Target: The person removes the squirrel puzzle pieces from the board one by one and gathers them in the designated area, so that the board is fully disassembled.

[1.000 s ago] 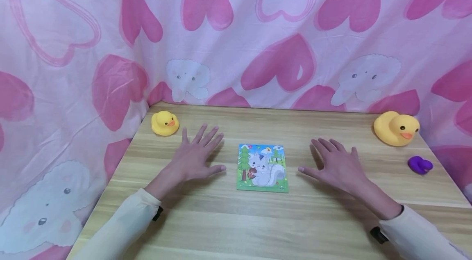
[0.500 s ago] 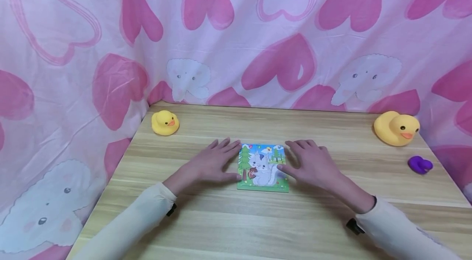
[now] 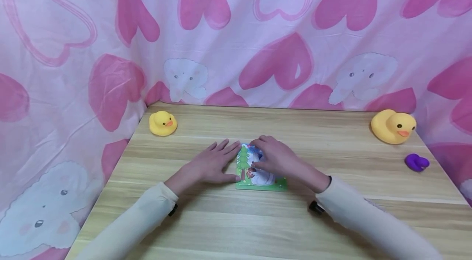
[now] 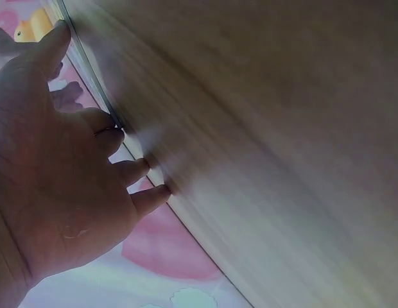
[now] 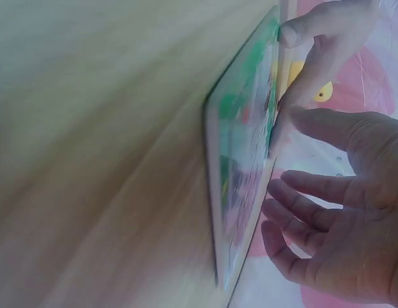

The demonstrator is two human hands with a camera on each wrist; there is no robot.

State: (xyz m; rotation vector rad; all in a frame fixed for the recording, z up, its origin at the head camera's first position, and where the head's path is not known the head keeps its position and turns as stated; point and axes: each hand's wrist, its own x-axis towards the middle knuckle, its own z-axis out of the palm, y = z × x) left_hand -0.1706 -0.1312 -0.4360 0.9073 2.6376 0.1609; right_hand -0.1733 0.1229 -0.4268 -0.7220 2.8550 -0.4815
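Note:
A square squirrel picture board [image 3: 243, 172], which looks like a jigsaw puzzle, lies flat on the wooden table. My left hand [image 3: 208, 165] rests along its left edge, fingers spread and fairly straight, thumb at the lower left. In the left wrist view the left hand [image 4: 64, 173] has its fingertips down at the board's thin edge. My right hand [image 3: 278, 157] is over the right part of the picture and hides much of it. From the right wrist, the fingers of the right hand [image 5: 353, 224] look loosely bent above the board [image 5: 234, 167], holding nothing; whether any tip touches is unclear.
A small yellow rubber duck [image 3: 163, 124] sits at the back left of the table [image 3: 228, 223]. At the right are a larger yellow duck [image 3: 392, 127] and a small purple duck [image 3: 416, 162]. A pink heart-print curtain [image 3: 273, 67] hangs behind and at both sides.
Both hands have come inward from beside the board. The left now rests at its left edge; the right has gone on leftward over the picture. The board has stayed in place.

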